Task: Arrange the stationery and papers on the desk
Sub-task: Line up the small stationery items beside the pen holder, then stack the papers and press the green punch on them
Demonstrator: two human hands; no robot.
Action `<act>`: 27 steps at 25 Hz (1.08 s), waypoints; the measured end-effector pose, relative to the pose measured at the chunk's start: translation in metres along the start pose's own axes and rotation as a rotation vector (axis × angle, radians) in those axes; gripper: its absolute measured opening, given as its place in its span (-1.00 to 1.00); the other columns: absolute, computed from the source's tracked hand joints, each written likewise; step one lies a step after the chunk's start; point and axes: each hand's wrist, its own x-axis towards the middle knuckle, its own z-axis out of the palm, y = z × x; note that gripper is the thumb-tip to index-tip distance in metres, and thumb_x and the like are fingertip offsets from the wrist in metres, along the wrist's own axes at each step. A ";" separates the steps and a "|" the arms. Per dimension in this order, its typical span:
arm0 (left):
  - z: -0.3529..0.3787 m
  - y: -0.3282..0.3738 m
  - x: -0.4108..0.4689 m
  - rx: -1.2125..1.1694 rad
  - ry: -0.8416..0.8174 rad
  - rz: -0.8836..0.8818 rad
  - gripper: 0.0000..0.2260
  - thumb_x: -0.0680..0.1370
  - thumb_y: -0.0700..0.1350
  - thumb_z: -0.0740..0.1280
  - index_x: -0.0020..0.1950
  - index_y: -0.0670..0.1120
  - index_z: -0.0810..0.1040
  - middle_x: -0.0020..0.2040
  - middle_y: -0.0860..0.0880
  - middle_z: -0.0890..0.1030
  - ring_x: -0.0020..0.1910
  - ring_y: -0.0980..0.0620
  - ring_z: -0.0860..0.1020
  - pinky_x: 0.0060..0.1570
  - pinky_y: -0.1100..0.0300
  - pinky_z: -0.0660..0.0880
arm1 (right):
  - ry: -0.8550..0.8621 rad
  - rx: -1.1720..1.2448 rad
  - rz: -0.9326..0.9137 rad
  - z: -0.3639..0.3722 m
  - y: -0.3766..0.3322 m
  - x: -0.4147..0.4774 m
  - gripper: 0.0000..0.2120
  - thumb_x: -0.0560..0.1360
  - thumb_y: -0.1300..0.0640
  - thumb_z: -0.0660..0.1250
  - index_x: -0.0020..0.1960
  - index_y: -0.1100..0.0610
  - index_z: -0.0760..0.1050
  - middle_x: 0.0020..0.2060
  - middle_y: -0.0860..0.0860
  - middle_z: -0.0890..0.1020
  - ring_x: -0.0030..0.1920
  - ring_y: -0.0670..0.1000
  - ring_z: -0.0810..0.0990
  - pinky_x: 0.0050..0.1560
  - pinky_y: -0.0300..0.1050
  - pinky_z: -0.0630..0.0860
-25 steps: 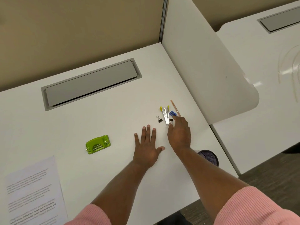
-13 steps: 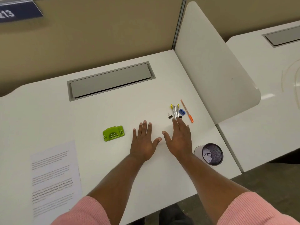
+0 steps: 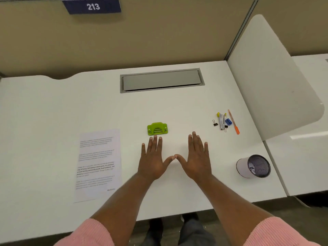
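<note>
My left hand [image 3: 153, 158] and my right hand [image 3: 196, 157] lie flat on the white desk [image 3: 53, 107], palms down, fingers spread, thumb tips touching. Neither holds anything. A green hole punch [image 3: 157, 128] sits just beyond my left fingertips. A printed sheet of paper [image 3: 98, 164] lies to the left. At the right is a small cluster: a silver stapler with yellow ends [image 3: 221, 119], a blue sharpener [image 3: 228, 121], two black binder clips [image 3: 215, 123] and an orange pen [image 3: 234, 121]. A mesh pen cup [image 3: 253, 166] lies tipped on its side near the right front corner.
A grey cable hatch [image 3: 161, 80] is set into the desk at the back. A white divider panel [image 3: 266, 82] rises along the right edge. A tan partition with a "213" sign [image 3: 92, 6] stands behind. The desk's front edge runs under my forearms.
My right hand has drawn back from the stationery cluster and now lies flat beside my left, thumbs touching. The view has swung left, bringing the paper and the sign into sight.
</note>
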 end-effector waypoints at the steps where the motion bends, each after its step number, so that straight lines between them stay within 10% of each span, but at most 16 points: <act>1: -0.001 -0.011 -0.009 0.001 -0.001 -0.023 -0.13 0.52 0.50 -0.15 0.64 -0.06 -0.11 0.64 -0.07 -0.08 0.62 -0.03 -0.15 0.56 -0.15 -0.15 | -0.010 -0.002 -0.023 0.003 -0.011 -0.002 -0.09 0.54 -0.45 0.06 0.63 0.15 -0.04 0.63 0.03 -0.07 0.62 0.05 -0.08 0.59 0.17 -0.07; 20: -0.021 -0.173 -0.113 -0.046 0.043 -0.431 -0.07 0.46 0.55 -0.10 0.62 0.00 -0.23 0.61 0.00 -0.25 0.59 -0.02 -0.27 0.50 -0.13 -0.32 | -0.200 -0.056 -0.363 0.068 -0.186 -0.001 -0.11 0.54 -0.47 -0.06 0.63 0.10 -0.14 0.63 0.03 -0.16 0.62 0.06 -0.16 0.59 0.19 -0.11; 27: -0.016 -0.217 -0.125 -0.161 0.034 -0.702 -0.23 0.59 0.22 0.16 0.63 -0.09 -0.14 0.64 -0.14 -0.07 0.62 -0.12 -0.08 0.55 -0.21 -0.05 | -0.367 -0.102 -0.505 0.101 -0.227 -0.003 -0.19 0.57 -0.36 -0.01 0.63 0.05 -0.19 0.62 0.01 -0.20 0.62 0.06 -0.18 0.58 0.23 -0.13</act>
